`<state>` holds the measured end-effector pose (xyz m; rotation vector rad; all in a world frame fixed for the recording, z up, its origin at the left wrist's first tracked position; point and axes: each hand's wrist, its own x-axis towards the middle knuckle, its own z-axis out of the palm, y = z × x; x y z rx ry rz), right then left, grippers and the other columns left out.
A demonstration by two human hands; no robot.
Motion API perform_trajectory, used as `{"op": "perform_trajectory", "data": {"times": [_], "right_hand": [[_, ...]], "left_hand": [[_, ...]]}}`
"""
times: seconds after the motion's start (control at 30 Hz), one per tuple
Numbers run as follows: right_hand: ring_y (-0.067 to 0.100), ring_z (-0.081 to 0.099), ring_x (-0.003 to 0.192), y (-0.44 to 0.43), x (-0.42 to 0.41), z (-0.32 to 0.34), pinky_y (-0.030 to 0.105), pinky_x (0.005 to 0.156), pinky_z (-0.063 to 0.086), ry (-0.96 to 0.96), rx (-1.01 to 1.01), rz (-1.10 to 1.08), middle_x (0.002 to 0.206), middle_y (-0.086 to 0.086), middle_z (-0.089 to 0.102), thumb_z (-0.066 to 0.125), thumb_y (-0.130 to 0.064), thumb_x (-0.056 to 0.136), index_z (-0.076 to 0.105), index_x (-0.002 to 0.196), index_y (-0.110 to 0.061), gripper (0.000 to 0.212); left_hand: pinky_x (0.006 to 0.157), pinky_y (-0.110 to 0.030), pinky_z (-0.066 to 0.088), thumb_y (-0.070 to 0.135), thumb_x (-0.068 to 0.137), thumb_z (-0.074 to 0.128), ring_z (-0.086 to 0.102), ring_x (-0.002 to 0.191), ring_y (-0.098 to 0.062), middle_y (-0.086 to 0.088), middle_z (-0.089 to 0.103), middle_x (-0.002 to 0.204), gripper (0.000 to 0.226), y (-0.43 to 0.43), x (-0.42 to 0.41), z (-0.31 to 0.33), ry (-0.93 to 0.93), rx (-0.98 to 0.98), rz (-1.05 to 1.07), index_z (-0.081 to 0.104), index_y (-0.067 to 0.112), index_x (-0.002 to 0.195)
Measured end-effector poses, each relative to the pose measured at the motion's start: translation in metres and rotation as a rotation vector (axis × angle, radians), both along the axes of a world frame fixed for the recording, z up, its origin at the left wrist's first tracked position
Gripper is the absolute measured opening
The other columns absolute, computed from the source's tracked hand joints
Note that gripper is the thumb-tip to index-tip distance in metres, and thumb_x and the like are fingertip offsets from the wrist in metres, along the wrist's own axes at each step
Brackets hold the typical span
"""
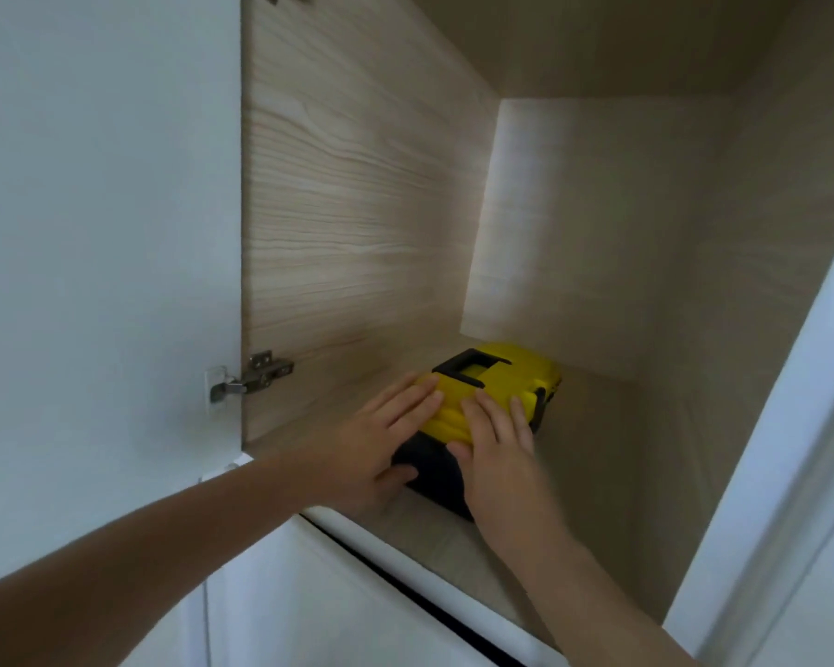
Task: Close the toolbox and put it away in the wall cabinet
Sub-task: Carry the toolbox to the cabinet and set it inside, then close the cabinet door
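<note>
The toolbox, black with a yellow lid and a black handle folded flat, sits closed on the shelf of the open wall cabinet, end on to me and pushed toward the back. My left hand lies on the near left corner of the lid, thumb against the black end. My right hand rests flat on the lid's near right part, thumb on the black end. Both hands press on the box with fingers spread rather than wrapped around it.
The cabinet door stands open at the left on a metal hinge. A white door edge borders the opening on the right. The shelf's front edge runs below my wrists. Wood-grain walls enclose the cabinet.
</note>
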<state>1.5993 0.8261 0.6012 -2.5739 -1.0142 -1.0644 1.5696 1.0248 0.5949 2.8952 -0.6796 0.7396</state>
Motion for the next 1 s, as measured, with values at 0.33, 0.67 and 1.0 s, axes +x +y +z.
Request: {"op": "perform_trajectory", "data": {"times": [0.33, 0.67, 1.0], "right_hand": [[0.035, 0.014, 0.142, 0.007, 0.079, 0.006, 0.038, 0.115, 0.011, 0.364, 0.23, -0.074, 0.154, 0.006, 0.028, 0.045, -0.024, 0.096, 0.035, 0.14, -0.014, 0.047], [0.037, 0.016, 0.14, 0.007, 0.074, 0.018, 0.043, 0.112, 0.022, 0.431, 0.109, -0.177, 0.157, 0.008, 0.021, 0.04, -0.025, 0.098, 0.026, 0.143, -0.016, 0.048], [0.028, 0.012, 0.144, 0.076, -0.065, 0.069, 0.043, 0.116, 0.018, 0.135, -0.066, 0.271, 0.159, 0.007, 0.015, 0.038, -0.033, 0.098, 0.019, 0.148, -0.021, 0.055]], "left_hand": [[0.119, -0.037, 0.009, 0.021, 0.083, 0.064, 0.006, 0.148, -0.026, -0.009, 0.006, 0.161, 0.084, -0.013, 0.097, 0.004, 0.073, -0.163, -0.041, 0.016, 0.01, 0.151], [0.115, -0.046, 0.02, 0.043, 0.088, 0.056, 0.01, 0.148, -0.026, -0.001, -0.015, 0.161, 0.092, -0.001, 0.049, 0.007, 0.205, -0.016, 0.172, -0.01, 0.033, 0.15], [0.11, -0.041, 0.033, 0.037, 0.084, 0.061, 0.029, 0.141, -0.024, -0.003, 0.016, 0.16, 0.081, 0.047, -0.157, 0.072, -0.033, -0.366, 0.618, 0.017, 0.023, 0.151]]}}
